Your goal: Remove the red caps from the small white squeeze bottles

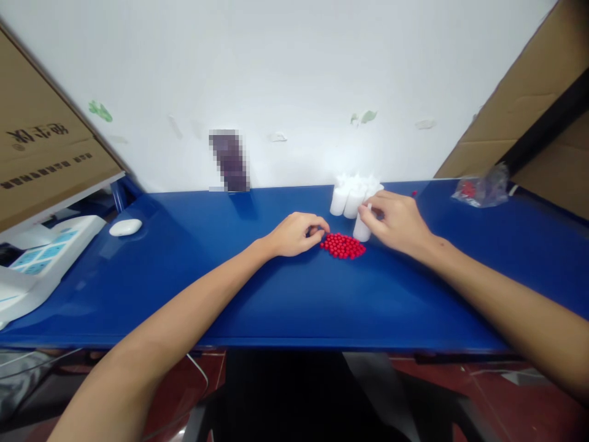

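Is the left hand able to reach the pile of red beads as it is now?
Probably yes. The left hand rests on the blue table right beside the red beads, fingertips at the pile's edge, with nothing between them. The right hand holds a white tube behind the pile, not over it.

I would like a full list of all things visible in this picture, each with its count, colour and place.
small round red beads: many, red, heaped mid-table between the hands
white plastic tubes: several, white, clustered behind the beads; one is in the right hand
flat blue table: one, blue, across the view
white oval mouse-like object: one, white, left part of the table
white device with pale blue panels: one, at the left edge
clear plastic bag with red contents: one, far right of the table
brown cardboard boxes: at least two, left and right
left hand: fingertips at the beads' left edge
right hand: grips a tube
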Available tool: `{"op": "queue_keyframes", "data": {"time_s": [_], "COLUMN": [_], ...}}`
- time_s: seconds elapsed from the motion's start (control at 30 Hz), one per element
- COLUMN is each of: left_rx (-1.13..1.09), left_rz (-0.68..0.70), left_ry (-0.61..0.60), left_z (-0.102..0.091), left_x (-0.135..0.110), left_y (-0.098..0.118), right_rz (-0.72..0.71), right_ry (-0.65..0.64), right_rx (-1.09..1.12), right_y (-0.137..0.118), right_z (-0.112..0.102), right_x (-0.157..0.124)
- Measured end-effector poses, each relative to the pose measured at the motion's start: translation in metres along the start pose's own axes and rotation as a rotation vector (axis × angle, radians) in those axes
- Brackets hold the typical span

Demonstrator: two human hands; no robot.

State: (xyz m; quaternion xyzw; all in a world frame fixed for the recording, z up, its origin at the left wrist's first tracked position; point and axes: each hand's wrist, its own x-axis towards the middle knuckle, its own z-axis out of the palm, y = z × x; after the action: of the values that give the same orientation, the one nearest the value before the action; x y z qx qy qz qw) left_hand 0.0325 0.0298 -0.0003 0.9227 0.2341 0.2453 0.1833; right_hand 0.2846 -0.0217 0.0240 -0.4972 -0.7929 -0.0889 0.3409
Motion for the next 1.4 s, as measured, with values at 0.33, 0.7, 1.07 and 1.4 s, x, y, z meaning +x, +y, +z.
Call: {"op": "queue_keyframes", "data": {"time_s": [0.33, 0.7, 1.07, 1.4], "left_rx": [0.009, 0.027, 0.098, 0.079], "left_rz": [0.001, 0.058, 0.127, 0.076], "left_ry": [-0.017, 0.000, -0.029, -0.043], "left_z": [-0.001, -0.002, -0.001, -0.003], "left_x": [0.001, -0.002, -0.003, -0.001], "left_y": [0.001, 0.004, -0.001, 0.001], "right_rz": [0.060, -0.039, 0.050, 0.137], "right_ry": [-0.019, -0.072, -0.069, -0.162], "right_rx": [0.080, 0.187, 0.302, 0.315], "right_y": [-0.006, -0.005, -0.009, -0.005], "right_z": [0.006, 0.007, 0.013, 0.016], "right_x": [-0.002, -0.004, -0.004, -0.007]}}
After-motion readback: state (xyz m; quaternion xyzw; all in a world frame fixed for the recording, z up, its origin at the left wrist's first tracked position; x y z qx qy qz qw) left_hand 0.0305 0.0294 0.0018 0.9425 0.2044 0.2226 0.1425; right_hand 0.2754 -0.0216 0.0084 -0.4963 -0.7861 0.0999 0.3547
